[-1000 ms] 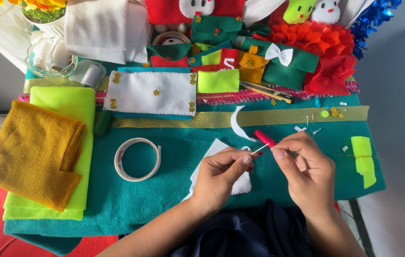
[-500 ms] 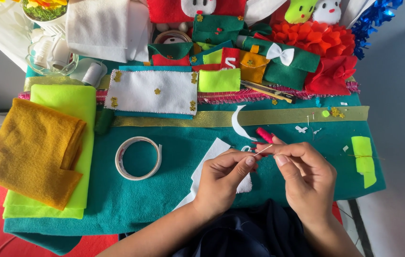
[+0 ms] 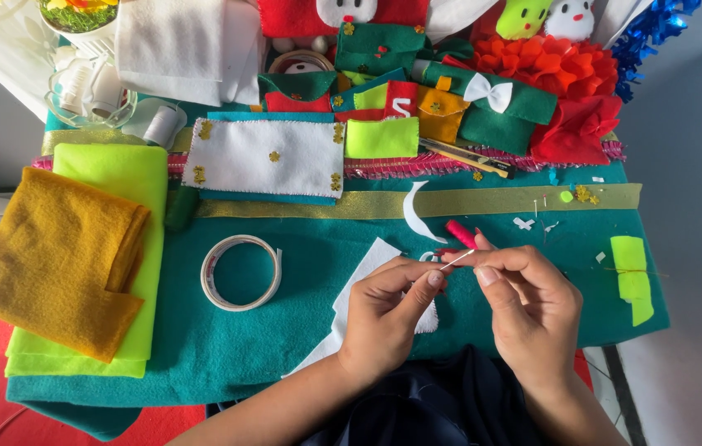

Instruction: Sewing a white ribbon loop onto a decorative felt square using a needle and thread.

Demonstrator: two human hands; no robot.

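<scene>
two hands pinched at a thin white stick over teal felt

your left hand (image 3: pixel 384 318) and right hand (image 3: pixel 528 301) meet low in the middle of the view, fingers curled shut in pinches. between them runs a thin white stick (image 3: pixel 456 260), slanting up to the right; whether it is a needle or something else is too small to tell. under your left hand lies a flat white felt piece (image 3: pixel 367 272) with a stitched edge, resting on the fuzzy teal felt sheet (image 3: pixel 285 347) that covers the table. just behind your fingertips sits a pink thread spool (image 3: pixel 461 233) and a curved white crescent cutout (image 3: pixel 413 213). to the left, a flat ring of tape (image 3: pixel 241 272) lies on the teal. farther left, soft mustard felt (image 3: pixel 54 260) is folded over neon green felt (image 3: pixel 124 177). at the far left corner a clear glass bowl (image 3: pixel 91 103) holds white spools.
</scene>
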